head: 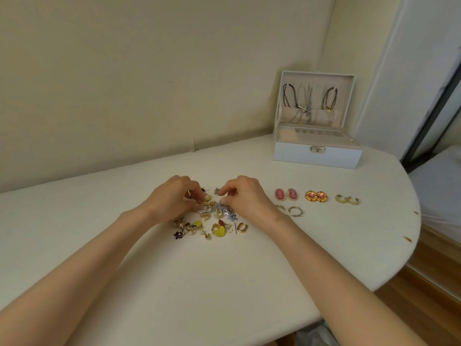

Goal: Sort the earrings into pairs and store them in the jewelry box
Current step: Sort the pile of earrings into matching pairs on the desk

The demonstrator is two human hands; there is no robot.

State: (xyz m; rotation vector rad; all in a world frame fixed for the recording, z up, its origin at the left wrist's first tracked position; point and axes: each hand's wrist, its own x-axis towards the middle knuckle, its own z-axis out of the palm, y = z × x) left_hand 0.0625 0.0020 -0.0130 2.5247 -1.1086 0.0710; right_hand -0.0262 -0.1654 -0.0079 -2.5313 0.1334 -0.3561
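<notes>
Head view: earring pile (212, 221) between and touching left hand (172, 198), right hand (245, 196).

White jewelry box (316, 158), beige-lined; white table (199, 283). Pink oval earrings (286, 194), gold round earrings (316, 196) with pink centres, gold hoop earrings (347, 199), silver hoop earrings (294, 211), yellow heart earring (219, 231) (another yellow piece lies nearby).
</notes>
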